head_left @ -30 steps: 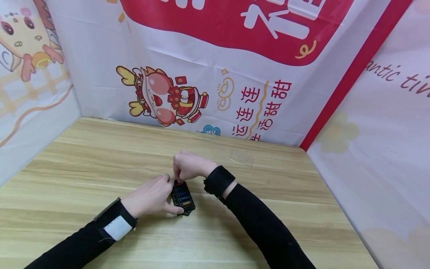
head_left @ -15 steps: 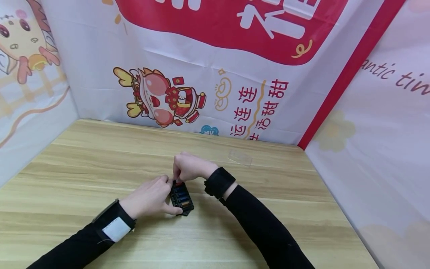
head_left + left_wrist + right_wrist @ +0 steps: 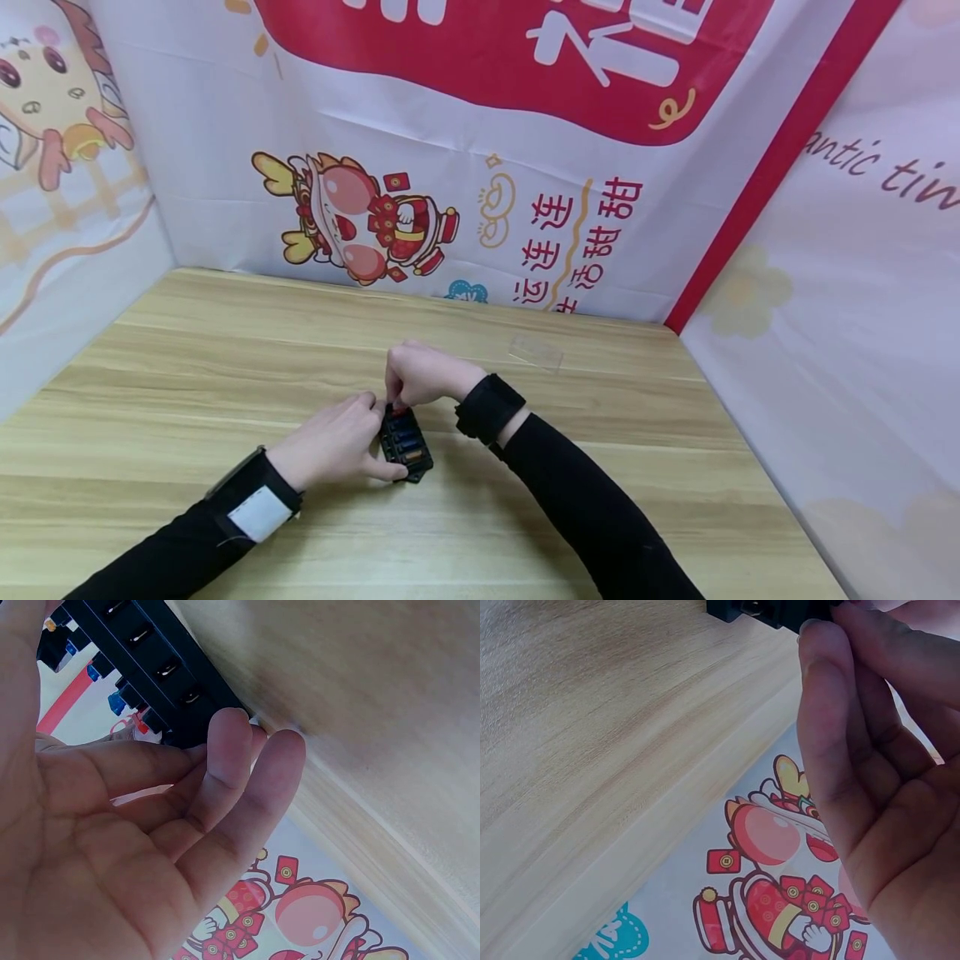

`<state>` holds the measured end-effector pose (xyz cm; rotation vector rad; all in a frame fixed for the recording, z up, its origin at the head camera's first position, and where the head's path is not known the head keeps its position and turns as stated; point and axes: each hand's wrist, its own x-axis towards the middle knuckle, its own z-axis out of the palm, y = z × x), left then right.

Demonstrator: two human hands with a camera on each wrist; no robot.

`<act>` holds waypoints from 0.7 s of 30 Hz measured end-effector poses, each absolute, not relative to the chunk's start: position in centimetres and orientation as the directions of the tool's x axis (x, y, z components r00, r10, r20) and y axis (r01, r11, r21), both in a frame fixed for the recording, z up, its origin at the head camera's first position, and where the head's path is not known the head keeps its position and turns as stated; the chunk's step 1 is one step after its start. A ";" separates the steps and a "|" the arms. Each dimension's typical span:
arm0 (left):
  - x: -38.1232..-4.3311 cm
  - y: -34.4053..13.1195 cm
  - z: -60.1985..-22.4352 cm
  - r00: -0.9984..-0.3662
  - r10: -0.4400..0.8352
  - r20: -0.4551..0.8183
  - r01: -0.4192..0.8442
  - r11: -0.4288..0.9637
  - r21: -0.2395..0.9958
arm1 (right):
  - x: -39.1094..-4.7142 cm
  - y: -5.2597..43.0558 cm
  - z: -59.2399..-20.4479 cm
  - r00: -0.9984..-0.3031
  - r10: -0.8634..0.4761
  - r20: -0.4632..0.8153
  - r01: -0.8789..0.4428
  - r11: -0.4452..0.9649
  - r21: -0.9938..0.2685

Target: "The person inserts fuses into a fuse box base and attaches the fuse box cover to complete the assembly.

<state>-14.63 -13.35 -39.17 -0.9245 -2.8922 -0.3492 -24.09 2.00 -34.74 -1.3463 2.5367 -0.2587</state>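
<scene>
A black fuse box (image 3: 406, 440) with a row of small coloured blade fuses lies on the wooden table. My left hand (image 3: 330, 442) grips it at its two ends, thumb at the near end and fingers at the far end. In the left wrist view, blue fuses (image 3: 116, 703) and a red fuse (image 3: 140, 724) stick out of its side. My right hand (image 3: 427, 372) bends down over the far end, its thumb and fingertips pinching the red fuse (image 3: 399, 410), mostly hidden by the fingers. The right wrist view shows those fingertips right at the black housing (image 3: 769, 611).
A clear flat plastic cover (image 3: 536, 352) lies on the table (image 3: 637, 467) beyond my right wrist. Printed cloth (image 3: 420, 108) hangs behind the table and along both sides.
The head view has shifted slightly. Both hands keep the same hold on the fuse box and the red fuse, with hardly any movement.
</scene>
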 end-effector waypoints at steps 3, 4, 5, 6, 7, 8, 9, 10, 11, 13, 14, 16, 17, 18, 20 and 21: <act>-14.6 -13.3 -39.2 -0.811 0.564 0.155 0.585 0.789 0.189 | -24.0 2.1 -34.8 -0.538 -0.831 -0.139 -0.787 0.555 -0.269; -14.6 -13.3 -39.2 -0.810 0.565 0.158 0.586 0.788 0.189 | -24.0 2.1 -34.8 -0.537 -0.833 -0.136 -0.790 0.553 -0.266; -14.6 -13.3 -39.2 -0.809 0.566 0.160 0.588 0.787 0.188 | -24.0 2.1 -34.8 -0.536 -0.834 -0.134 -0.792 0.551 -0.263; -14.6 -13.3 -39.2 -0.808 0.567 0.162 0.589 0.786 0.187 | -24.0 2.2 -34.9 -0.533 -0.836 -0.130 -0.795 0.547 -0.262; -14.6 -13.2 -39.2 -0.806 0.568 0.165 0.591 0.785 0.186 | -24.0 2.2 -34.9 -0.529 -0.840 -0.124 -0.799 0.542 -0.262; -14.6 -13.2 -39.2 -0.805 0.569 0.167 0.592 0.784 0.186 | -24.0 2.3 -34.9 -0.525 -0.843 -0.119 -0.802 0.537 -0.264; -14.6 -13.2 -39.2 -0.805 0.569 0.167 0.592 0.784 0.185 | -24.0 2.4 -34.9 -0.523 -0.845 -0.114 -0.802 0.533 -0.268; -14.6 -13.2 -39.2 -0.805 0.570 0.167 0.593 0.784 0.183 | -24.0 2.5 -35.0 -0.520 -0.847 -0.110 -0.802 0.528 -0.278; -14.6 -13.2 -39.2 -0.805 0.570 0.167 0.593 0.784 0.182 | -24.0 2.6 -35.1 -0.517 -0.849 -0.105 -0.801 0.524 -0.289; -14.7 -13.2 -39.2 -0.805 0.570 0.164 0.593 0.785 0.180 | -24.1 3.1 -35.3 -0.511 -0.854 -0.093 -0.798 0.512 -0.318; -14.7 -13.2 -39.2 -0.806 0.570 0.161 0.592 0.786 0.180 | -24.1 3.3 -35.4 -0.511 -0.855 -0.088 -0.794 0.509 -0.332; -14.7 -13.2 -39.2 -0.808 0.569 0.152 0.589 0.787 0.184 | -24.0 3.8 -35.5 -0.510 -0.856 -0.080 -0.786 0.502 -0.360; -14.7 -13.2 -39.2 -0.809 0.569 0.147 0.587 0.788 0.185 | -24.0 4.1 -35.6 -0.510 -0.857 -0.076 -0.782 0.499 -0.372; -14.7 -13.2 -39.2 -0.810 0.569 0.141 0.586 0.789 0.184 | -23.9 4.4 -35.5 -0.512 -0.856 -0.071 -0.778 0.498 -0.384; -14.7 -13.2 -39.2 -0.812 0.568 0.136 0.584 0.792 0.177 | -23.9 4.9 -35.3 -0.519 -0.852 -0.060 -0.770 0.497 -0.399; -14.7 -13.2 -39.2 -0.812 0.568 0.135 0.584 0.794 0.171 | -23.9 5.1 -35.1 -0.526 -0.849 -0.051 -0.767 0.499 -0.403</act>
